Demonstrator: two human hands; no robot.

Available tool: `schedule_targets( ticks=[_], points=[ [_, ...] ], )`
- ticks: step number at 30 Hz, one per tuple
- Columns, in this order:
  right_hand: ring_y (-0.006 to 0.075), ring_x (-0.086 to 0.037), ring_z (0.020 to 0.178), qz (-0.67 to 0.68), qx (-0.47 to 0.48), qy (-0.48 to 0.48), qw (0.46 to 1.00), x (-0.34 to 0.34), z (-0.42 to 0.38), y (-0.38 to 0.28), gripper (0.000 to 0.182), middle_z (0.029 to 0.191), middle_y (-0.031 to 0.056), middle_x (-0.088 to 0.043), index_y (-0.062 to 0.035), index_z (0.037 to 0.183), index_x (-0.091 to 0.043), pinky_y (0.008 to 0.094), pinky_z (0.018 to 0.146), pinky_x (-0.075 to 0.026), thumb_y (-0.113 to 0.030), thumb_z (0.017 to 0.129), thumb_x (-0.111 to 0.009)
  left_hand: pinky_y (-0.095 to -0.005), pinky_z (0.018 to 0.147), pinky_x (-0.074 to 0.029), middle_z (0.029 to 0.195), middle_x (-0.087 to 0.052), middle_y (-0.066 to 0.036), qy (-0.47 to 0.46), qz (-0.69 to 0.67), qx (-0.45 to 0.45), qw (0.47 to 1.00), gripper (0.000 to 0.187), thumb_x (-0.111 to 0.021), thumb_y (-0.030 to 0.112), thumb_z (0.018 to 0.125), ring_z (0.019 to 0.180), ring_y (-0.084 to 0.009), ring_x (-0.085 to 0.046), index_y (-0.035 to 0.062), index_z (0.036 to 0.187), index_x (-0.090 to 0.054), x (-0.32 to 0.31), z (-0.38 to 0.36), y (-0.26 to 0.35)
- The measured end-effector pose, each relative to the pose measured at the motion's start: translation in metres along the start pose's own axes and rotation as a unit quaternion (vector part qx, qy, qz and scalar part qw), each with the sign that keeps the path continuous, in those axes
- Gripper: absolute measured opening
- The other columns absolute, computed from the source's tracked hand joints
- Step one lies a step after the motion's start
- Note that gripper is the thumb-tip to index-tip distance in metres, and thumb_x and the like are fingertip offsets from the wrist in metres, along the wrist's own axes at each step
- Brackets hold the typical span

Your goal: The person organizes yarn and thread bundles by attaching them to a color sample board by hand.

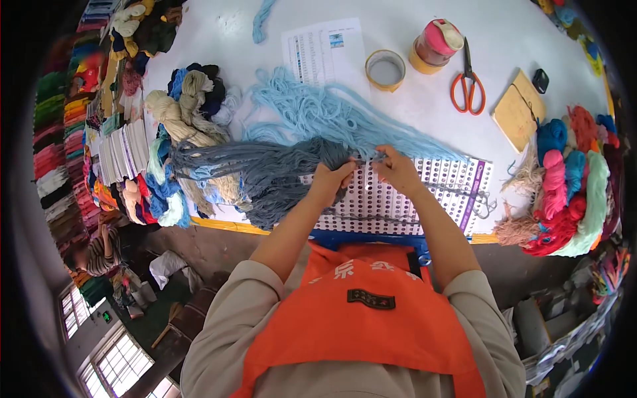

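My left hand [332, 182] is closed around a thick hank of slate-grey yarn [279, 174], whose loose strands spread out to the left. Just right of it, my right hand [398, 171] is pinched, with what looks like a thin end of grey yarn at its fingertips. Both hands are over a white card with rows of dark holes [385, 199] and purple bands. Thin grey strands [458, 192] lie across the card and trail off its right side. A loose pile of light blue yarn [305, 106] lies just beyond my hands.
A printed sheet [322, 53], a tape roll [385, 69], a pink-lidded jar [438, 45], orange-handled scissors [468, 89] and a notebook [517, 106] lie farther back. Beige yarn hanks [179, 116] are heaped at left, coloured hanks [564, 172] at right. Another person [103, 252] is at far left.
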State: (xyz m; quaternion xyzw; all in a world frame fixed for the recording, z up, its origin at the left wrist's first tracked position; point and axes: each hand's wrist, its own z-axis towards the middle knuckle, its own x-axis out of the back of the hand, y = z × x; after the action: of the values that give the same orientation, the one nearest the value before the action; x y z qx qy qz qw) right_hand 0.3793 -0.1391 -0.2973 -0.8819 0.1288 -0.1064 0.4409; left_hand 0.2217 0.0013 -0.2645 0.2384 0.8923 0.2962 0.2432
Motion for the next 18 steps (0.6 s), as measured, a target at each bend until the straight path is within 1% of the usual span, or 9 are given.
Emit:
schedule_targets(
  ticks=[1, 3, 7, 8, 9, 10, 14, 16, 18],
  points=[
    [0.0141, -0.065, 0.062, 0.004, -0.001, 0.000, 1.000, 0.000, 0.000, 0.000, 0.041, 0.070, 0.0069, -0.068, -0.0084, 0.126, -0.052, 0.0292, 0.056, -0.048, -0.023, 0.090, -0.064, -0.0238, 0.046, -0.036, 0.072, -0.060, -0.003, 0.000, 0.000, 0.001, 1.000, 0.011, -0.065, 0.008, 0.088, 0.053, -0.0088, -0.049, 0.0000, 0.096, -0.063, 0.000, 0.000, -0.003],
    [0.0142, -0.065, 0.062, 0.003, 0.001, 0.001, 1.000, 0.000, 0.000, 0.001, 0.041, 0.071, 0.0071, -0.068, -0.0082, 0.126, -0.052, 0.0293, 0.056, -0.048, -0.023, 0.090, -0.064, -0.0233, 0.048, -0.037, 0.075, -0.060, -0.004, -0.030, -0.102, 0.067, 0.992, 0.014, -0.066, 0.006, 0.087, 0.056, -0.0093, -0.050, 0.0005, 0.099, -0.061, -0.002, -0.001, -0.006],
    [0.0147, -0.066, 0.065, 0.027, 0.008, 0.000, 1.000, -0.003, 0.004, 0.009, 0.041, 0.073, 0.0084, -0.068, -0.0079, 0.127, -0.051, 0.0297, 0.058, -0.049, -0.020, 0.090, -0.065, -0.0235, 0.050, -0.038, 0.079, -0.062, -0.005, -0.069, -0.122, 0.098, 0.985, 0.019, -0.064, 0.007, 0.087, 0.057, -0.0094, -0.050, 0.0006, 0.105, -0.062, -0.009, -0.006, -0.003],
    [0.0147, -0.066, 0.065, 0.026, 0.008, -0.001, 1.000, -0.004, 0.005, 0.011, 0.041, 0.073, 0.0084, -0.068, -0.0079, 0.127, -0.051, 0.0297, 0.058, -0.049, -0.020, 0.090, -0.065, -0.0233, 0.050, -0.038, 0.082, -0.064, -0.006, -0.097, -0.095, 0.104, 0.985, 0.023, -0.063, 0.008, 0.088, 0.057, -0.0092, -0.050, 0.0003, 0.109, -0.062, -0.013, -0.006, -0.002],
    [0.0118, -0.062, 0.064, 0.008, 0.022, 0.005, 1.000, -0.004, 0.005, 0.011, 0.040, 0.074, 0.0070, -0.067, -0.0063, 0.127, -0.050, 0.0268, 0.058, -0.048, -0.014, 0.091, -0.063, -0.0232, 0.050, -0.038, 0.085, -0.065, -0.007, -0.125, -0.067, 0.110, 0.984, 0.027, -0.061, 0.009, 0.088, 0.057, -0.0090, -0.050, 0.0001, 0.114, -0.062, -0.016, -0.005, -0.003],
    [0.0089, -0.059, 0.064, -0.010, 0.037, 0.011, 0.999, -0.005, 0.005, 0.011, 0.038, 0.074, 0.0055, -0.066, -0.0048, 0.128, -0.049, 0.0240, 0.059, -0.048, -0.009, 0.092, -0.061, -0.0236, 0.052, -0.038, 0.093, -0.068, -0.008, -0.128, -0.029, 0.099, 0.986, 0.034, -0.056, 0.011, 0.091, 0.056, -0.0094, -0.048, 0.0003, 0.122, -0.059, -0.017, -0.003, -0.007],
    [0.0083, -0.059, 0.064, -0.017, 0.016, 0.012, 1.000, -0.003, 0.003, 0.004, 0.040, 0.075, 0.0048, -0.066, -0.0047, 0.129, -0.049, 0.0231, 0.059, -0.048, -0.009, 0.091, -0.062, -0.0231, 0.051, -0.038, 0.093, -0.068, -0.007, -0.097, -0.064, 0.110, 0.987, 0.033, -0.057, 0.009, 0.090, 0.056, -0.0092, -0.048, -0.0007, 0.122, -0.058, -0.019, 0.001, -0.009],
    [0.0083, -0.059, 0.064, 0.054, -0.011, -0.003, 0.998, -0.003, 0.001, 0.001, 0.042, 0.074, 0.0042, -0.065, -0.0047, 0.129, -0.049, 0.0229, 0.059, -0.048, -0.010, 0.091, -0.064, -0.0224, 0.051, -0.038, 0.093, -0.068, -0.007, -0.098, -0.059, 0.073, 0.991, 0.034, -0.059, 0.006, 0.088, 0.056, -0.0088, -0.049, -0.0011, 0.121, -0.057, -0.017, 0.001, -0.011],
    [0.0098, -0.061, 0.065, 0.041, -0.006, -0.006, 0.999, -0.003, 0.001, -0.001, 0.043, 0.073, 0.0059, -0.067, -0.0056, 0.130, -0.049, 0.0250, 0.060, -0.049, -0.014, 0.090, -0.065, -0.0221, 0.050, -0.037, 0.093, -0.068, -0.006, -0.085, -0.040, 0.046, 0.995, 0.033, -0.061, 0.005, 0.088, 0.056, -0.0088, -0.049, -0.0013, 0.120, -0.058, -0.016, 0.001, -0.014]
  ],
)
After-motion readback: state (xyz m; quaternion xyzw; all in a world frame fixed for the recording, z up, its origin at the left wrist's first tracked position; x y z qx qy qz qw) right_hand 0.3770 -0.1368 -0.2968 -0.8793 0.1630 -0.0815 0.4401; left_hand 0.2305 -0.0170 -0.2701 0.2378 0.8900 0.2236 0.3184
